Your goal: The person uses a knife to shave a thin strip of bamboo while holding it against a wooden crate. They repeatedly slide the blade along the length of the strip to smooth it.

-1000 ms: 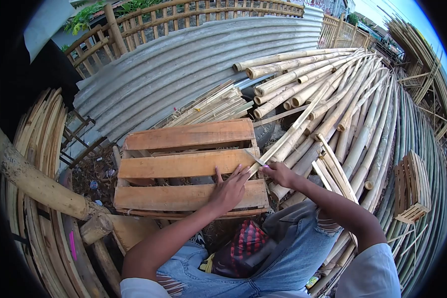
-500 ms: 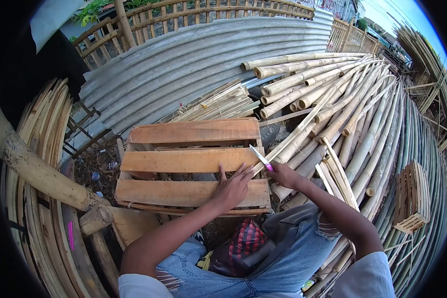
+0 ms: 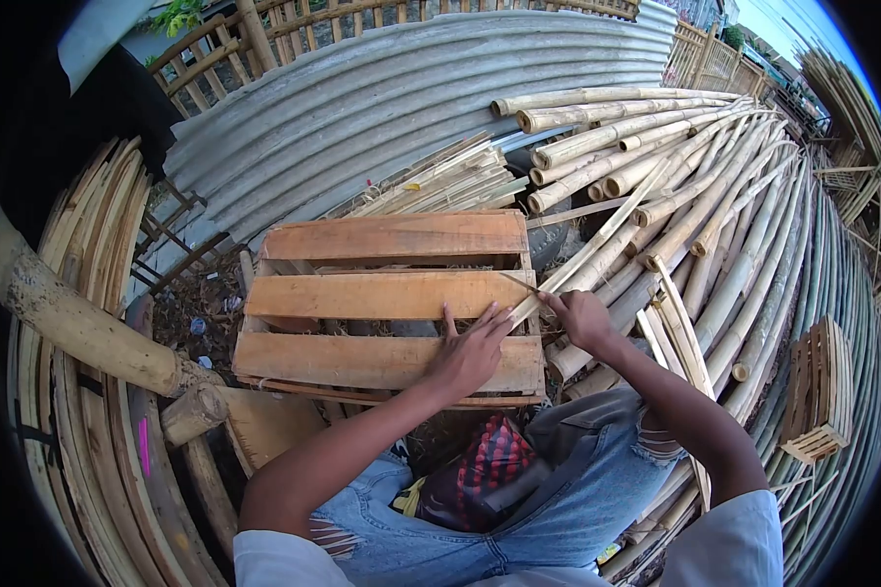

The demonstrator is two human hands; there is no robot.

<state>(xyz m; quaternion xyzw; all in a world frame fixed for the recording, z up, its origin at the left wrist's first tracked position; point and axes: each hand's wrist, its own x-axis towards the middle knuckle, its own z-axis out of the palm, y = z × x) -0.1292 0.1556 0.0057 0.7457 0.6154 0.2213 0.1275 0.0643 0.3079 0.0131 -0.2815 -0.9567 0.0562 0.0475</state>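
Observation:
A slatted wooden crate (image 3: 382, 295) lies in front of my knees. My left hand (image 3: 468, 360) lies flat on its slats with thumb and fingers spread, the fingertips at the near end of a pale bamboo strip (image 3: 589, 256). That strip slants away to the upper right, over the bamboo poles. My right hand (image 3: 579, 318) is closed round a knife, just right of the strip. Its thin blade (image 3: 517, 283) shows almost edge-on, across the strip and over the crate's right end. My fingers hide the knife's handle.
Bamboo poles (image 3: 597, 152) are piled at the right, with a small slatted crate (image 3: 817, 391) on them. Split strips (image 3: 440, 181) lie before a corrugated metal sheet (image 3: 411, 88). A thick bamboo pole (image 3: 88, 328) and long slats (image 3: 78, 430) stand at the left.
The knife blade has turned from showing its bright flat side to nearly edge-on, and its pink handle is now covered. My left hand stays on the crate. The whole view has shifted slightly.

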